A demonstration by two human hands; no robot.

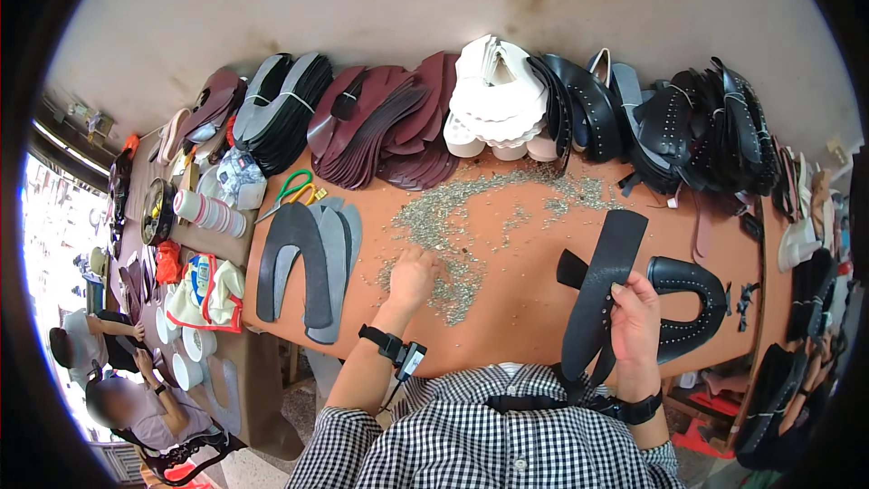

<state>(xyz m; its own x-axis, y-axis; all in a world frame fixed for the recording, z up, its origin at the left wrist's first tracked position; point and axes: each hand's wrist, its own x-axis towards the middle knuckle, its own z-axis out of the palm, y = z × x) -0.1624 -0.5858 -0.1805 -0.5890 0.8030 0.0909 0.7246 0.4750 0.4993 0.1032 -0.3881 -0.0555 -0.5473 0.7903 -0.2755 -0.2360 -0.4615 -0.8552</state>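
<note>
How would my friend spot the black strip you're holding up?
Find the big orange-brown table. On its right side, look for the right grip, pinching a long black strip. It's the one held up, with a broad, blunt far end; the curved black piece beside it has shiny studs.

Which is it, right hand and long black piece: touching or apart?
Touching: head view shows the right hand with its thumb on the long black piece.

Loose bits [444, 226] spread over the table's [525, 308] middle — curved cutouts [270, 281] left, an arched piece [713, 303] right — with stacks [362, 140] lined along the far edge, scissors [290, 196] far left.
</note>
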